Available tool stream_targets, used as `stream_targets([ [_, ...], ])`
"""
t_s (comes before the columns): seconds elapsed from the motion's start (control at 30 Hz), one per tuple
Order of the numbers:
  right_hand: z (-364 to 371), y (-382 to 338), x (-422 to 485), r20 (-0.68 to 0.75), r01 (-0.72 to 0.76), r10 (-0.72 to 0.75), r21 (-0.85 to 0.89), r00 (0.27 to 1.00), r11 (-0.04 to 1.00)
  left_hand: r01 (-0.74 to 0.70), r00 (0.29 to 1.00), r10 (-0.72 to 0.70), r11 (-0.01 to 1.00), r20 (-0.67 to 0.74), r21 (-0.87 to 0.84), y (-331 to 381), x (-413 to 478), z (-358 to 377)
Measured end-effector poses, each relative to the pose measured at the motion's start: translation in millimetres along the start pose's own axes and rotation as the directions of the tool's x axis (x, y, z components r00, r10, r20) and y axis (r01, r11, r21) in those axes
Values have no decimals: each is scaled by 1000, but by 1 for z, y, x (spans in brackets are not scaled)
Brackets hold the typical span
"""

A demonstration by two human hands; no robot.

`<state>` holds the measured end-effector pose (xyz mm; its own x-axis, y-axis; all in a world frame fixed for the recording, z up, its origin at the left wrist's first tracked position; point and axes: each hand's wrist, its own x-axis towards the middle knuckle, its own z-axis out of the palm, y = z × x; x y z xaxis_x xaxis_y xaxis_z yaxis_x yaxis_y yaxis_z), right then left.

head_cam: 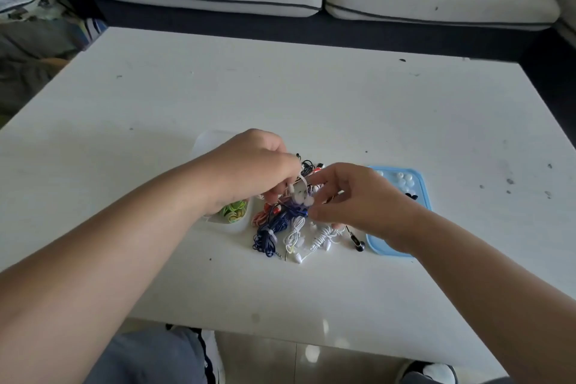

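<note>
Risk 1: the white earphone (pixel 300 192) is lifted just above the pile of earphones (pixel 277 229), and its cord looks mixed in with the blue and orange coils. Pulling it up could drag neighbouring sets along or tighten a knot.

Risk 2: loose ear tips (pixel 402 180) lie in the blue tray (pixel 426 196), touching or just beside the right wrist. A sideways sweep could scatter them over the counter (pixel 280 87).

Risk 3: the clear container (pixel 238 226) with green-yellow pieces sits under the left wrist and could be knocked.

Pose: both forearms reach in from the near edge and meet over the pile at mid-counter. The left hand (pixel 255 165) is knuckles-up, fingers curled round the white earphone. The right hand (pixel 358 196) has forefinger and thumb spread towards the same piece. I cannot tell whether it grips.
</note>
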<state>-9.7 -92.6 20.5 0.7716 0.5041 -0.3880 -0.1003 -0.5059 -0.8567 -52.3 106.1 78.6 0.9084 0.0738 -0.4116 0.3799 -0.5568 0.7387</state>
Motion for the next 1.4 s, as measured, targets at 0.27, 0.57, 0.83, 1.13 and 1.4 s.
stream_targets([
  [0.27, 0, -13, -10, 130, 82, -156, 448, 979, 890, -104, 988, 138, 923, 66, -372, 7, -6, 0],
  [0.57, -19, -7, -26, 9, 73, -98, 594, 995, 801, -123, 991, 131, 973, 26, -198, 14, -1, 12],
  [0.83, -34, 2, -42, -87, 85, -49, 490, 995, 868, -193, 978, 203, 963, 39, -187, 23, 4, 44],
  [1.13, -49, 11, -54, -156, 66, 40, 618, 987, 784, -201, 969, 229, 949, 90, -243, 33, 17, 62],
  [1.4, -57, 20, -57, -208, 84, 56, 608, 976, 790, -186, 969, 223, 941, 105, -283, 35, 21, 78],
])
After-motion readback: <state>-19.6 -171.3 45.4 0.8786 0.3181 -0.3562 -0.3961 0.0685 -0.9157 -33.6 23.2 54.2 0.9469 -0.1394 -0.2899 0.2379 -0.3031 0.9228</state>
